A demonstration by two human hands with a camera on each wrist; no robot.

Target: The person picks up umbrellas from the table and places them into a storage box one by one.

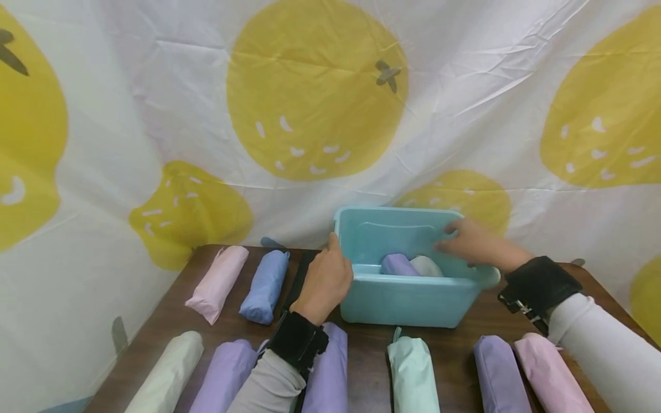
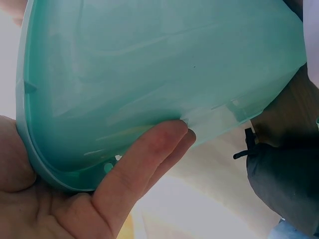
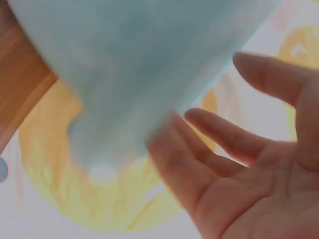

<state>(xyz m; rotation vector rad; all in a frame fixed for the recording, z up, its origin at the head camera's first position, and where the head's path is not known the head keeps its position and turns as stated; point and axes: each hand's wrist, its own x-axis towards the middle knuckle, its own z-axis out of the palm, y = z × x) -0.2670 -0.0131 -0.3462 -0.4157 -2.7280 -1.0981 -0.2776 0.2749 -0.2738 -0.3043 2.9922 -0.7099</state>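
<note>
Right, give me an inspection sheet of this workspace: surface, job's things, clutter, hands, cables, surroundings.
Surface: brown tabletop.
Job's things: open-topped turquoise bin with a purple bundle and a pale bundle inside.
Clutter: pink bundle and blue bundle far left, dark item partly hidden by the left hand, more bundles along the near side.
Hands: left hand holds the bin's left rim; right hand, fingers apart, at its right end, contact unclear; black band on each wrist.
Cables: nothing seen.
Surroundings: white cloth with yellow fruit print behind the tabletop.
</note>
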